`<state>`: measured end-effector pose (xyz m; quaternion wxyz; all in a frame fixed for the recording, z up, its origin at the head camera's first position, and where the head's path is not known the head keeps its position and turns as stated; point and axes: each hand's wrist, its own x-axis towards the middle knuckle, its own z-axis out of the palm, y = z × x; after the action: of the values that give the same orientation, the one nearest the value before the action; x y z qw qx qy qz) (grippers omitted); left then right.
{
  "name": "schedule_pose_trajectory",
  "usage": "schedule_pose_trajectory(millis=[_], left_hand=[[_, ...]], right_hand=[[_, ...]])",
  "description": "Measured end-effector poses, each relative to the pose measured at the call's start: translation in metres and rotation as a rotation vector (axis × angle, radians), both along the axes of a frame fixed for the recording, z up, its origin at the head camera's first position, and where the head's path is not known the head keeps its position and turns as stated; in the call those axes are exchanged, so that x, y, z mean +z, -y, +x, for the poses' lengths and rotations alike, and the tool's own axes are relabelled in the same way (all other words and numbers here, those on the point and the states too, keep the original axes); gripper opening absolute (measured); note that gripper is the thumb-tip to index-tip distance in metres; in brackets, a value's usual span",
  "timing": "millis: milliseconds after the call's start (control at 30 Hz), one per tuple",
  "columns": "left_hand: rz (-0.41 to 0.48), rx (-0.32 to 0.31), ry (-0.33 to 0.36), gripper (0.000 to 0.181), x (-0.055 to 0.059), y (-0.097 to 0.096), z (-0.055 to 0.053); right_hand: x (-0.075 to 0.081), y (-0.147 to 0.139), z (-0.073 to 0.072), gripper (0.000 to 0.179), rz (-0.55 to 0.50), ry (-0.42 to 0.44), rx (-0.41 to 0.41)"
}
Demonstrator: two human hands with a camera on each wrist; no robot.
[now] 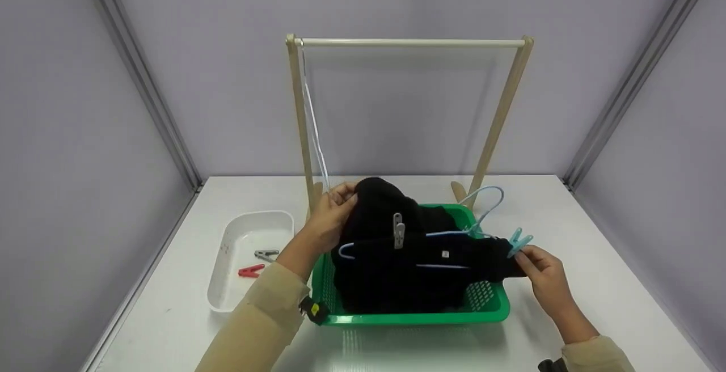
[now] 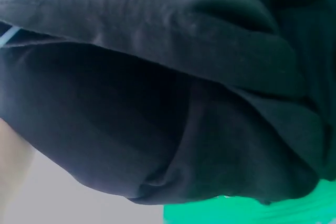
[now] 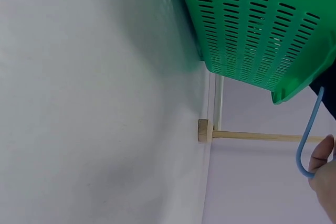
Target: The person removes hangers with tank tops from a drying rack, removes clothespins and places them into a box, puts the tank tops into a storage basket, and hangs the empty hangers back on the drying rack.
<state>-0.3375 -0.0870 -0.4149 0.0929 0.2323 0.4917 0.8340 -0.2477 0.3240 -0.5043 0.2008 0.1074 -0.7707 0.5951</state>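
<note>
A black garment (image 1: 397, 287) with a small white tag lies bunched over a light-blue hanger (image 1: 448, 233) and down into the green basket (image 1: 420, 319). My left hand (image 1: 326, 219) grips its upper left edge; in the left wrist view the dark cloth (image 2: 157, 119) fills most of the picture. At the right end my right hand (image 1: 547, 275) pinches the cloth beside a teal clothespin (image 1: 519, 242). A grey clothespin (image 1: 399, 231) sits on the garment near the middle. In the right wrist view, the hanger's hook (image 3: 302, 150) appears by my fingers (image 3: 320, 153).
Behind the basket stands a wooden rack with a white rail (image 1: 408, 43); a white hanger (image 1: 315, 128) hangs at its left end. To the left, a white tray (image 1: 218, 273) holds a grey clothespin (image 1: 266, 254) and a red clothespin (image 1: 250, 271).
</note>
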Motion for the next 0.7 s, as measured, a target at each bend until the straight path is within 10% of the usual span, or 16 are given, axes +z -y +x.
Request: schedule_pose_trajectory(millis=[267, 700], left_hand=[[-0.231, -0.007, 0.023, 0.017, -0.01, 0.021, 0.001], [-0.835, 0.177, -0.3, 0.013, -0.034, 0.039, -0.004]], right_hand=[[-0.001, 0.002, -0.001, 0.013, 0.012, 0.011, 0.003], [-0.001, 0.002, -0.004, 0.012, 0.039, 0.01, -0.004]])
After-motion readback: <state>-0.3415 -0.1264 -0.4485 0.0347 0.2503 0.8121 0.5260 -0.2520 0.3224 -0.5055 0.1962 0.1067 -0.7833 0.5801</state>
